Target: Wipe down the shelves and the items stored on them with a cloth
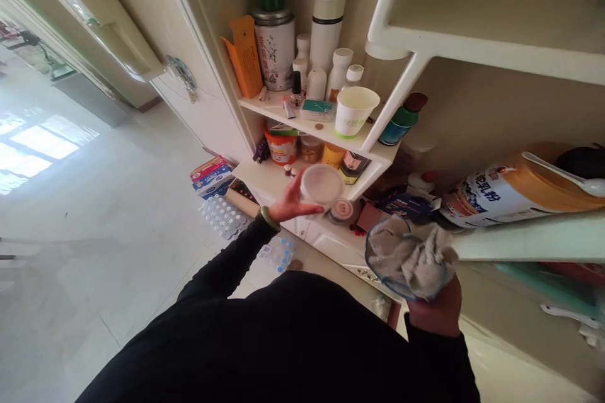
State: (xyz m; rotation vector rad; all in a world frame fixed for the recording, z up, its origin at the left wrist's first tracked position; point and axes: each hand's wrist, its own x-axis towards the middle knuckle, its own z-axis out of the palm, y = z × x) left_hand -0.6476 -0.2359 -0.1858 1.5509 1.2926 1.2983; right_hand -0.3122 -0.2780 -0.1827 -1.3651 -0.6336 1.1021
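My left hand (288, 203), with a pale bangle at the wrist, is closed round a round jar with a whitish lid (322, 185), held just in front of the lower shelf. In my right hand (438, 307) is a bunched grey-beige cloth (410, 255) with a blue edge; it covers most of the fingers. Close to the held jar, a second jar with a red-printed lid (343, 210) stands on the cabinet top. Behind it are an orange-red tub (282, 147), a jar of brownish contents (311, 148) and a dark box (354, 166).
Above, a shelf carries a paper cup (355, 111), a white tin (275, 50), a tumbler (327, 28), an orange box (245, 56) and several small bottles. A large milk powder tin (501, 192) lies at right. Packs of bottled water (222, 216) stand on the floor.
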